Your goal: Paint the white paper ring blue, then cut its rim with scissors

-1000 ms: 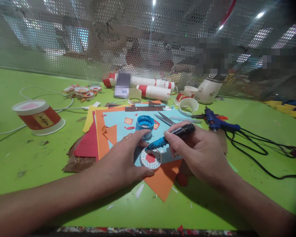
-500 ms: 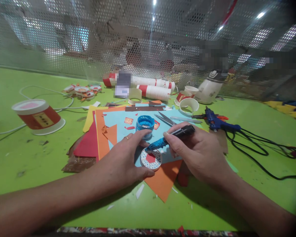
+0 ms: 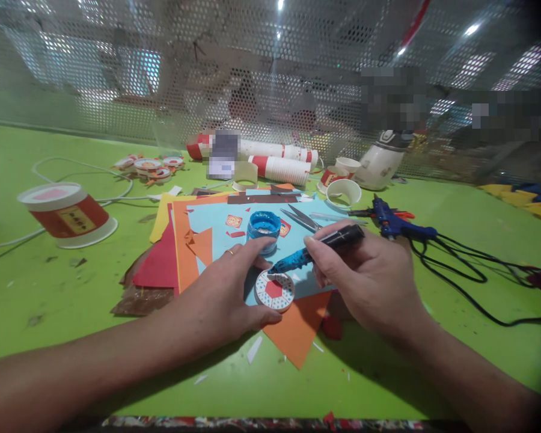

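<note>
My left hand (image 3: 232, 288) curves round a small white disc (image 3: 262, 299), thumb at its near edge and fingers at its far side. The disc bears a red pentagon in the middle, with blue dots in the sections around it. Pinched in my right hand (image 3: 369, 273) is a black marker (image 3: 342, 237), its front part coated in blue paint. The marker's tip is at the disc's upper edge; whether it touches I cannot tell. Just beyond my left fingers stands an open jar of blue paint (image 3: 264, 224). Scissors (image 3: 300, 216) lie beyond my right hand.
Coloured paper sheets (image 3: 216, 207) lie under my hands. A blue glue gun (image 3: 394, 222) with black cable is at the right. At the left stands a red-and-white paper cup (image 3: 70, 216). Behind are cup tubes (image 3: 279, 170), decorated discs (image 3: 151, 168) and a perforated screen (image 3: 184, 72).
My right hand and the marker have shifted slightly right, the tip staying near the disc's upper edge. My left hand keeps its hold on the disc. The whole view has moved slightly.
</note>
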`<state>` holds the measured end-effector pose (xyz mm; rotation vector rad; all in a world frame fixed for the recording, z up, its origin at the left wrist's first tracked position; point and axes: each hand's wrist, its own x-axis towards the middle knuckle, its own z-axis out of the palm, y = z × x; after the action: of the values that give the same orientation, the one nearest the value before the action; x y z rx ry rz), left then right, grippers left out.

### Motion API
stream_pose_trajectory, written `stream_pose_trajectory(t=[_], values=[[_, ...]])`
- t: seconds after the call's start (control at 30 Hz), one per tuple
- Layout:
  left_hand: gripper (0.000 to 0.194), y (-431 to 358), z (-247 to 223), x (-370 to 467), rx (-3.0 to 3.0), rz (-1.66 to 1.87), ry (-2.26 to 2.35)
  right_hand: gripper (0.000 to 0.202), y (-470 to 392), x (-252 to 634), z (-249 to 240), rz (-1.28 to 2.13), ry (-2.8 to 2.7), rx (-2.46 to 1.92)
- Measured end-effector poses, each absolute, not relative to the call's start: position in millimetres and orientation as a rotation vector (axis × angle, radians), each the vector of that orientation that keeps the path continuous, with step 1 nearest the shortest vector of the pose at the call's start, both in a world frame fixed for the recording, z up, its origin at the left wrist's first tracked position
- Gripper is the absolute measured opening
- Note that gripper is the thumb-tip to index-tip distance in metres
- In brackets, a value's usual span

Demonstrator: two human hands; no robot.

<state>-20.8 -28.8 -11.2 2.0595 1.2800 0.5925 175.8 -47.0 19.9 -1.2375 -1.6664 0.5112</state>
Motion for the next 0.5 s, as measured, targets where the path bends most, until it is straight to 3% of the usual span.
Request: stream_pose_trajectory(t=[0.5], values=[[0.087, -29.4, -14.5, -22.1, 2.075, 0.61, 1.28, 0.025, -48.0, 174.6, 17.3, 0.546, -1.677, -1.264]])
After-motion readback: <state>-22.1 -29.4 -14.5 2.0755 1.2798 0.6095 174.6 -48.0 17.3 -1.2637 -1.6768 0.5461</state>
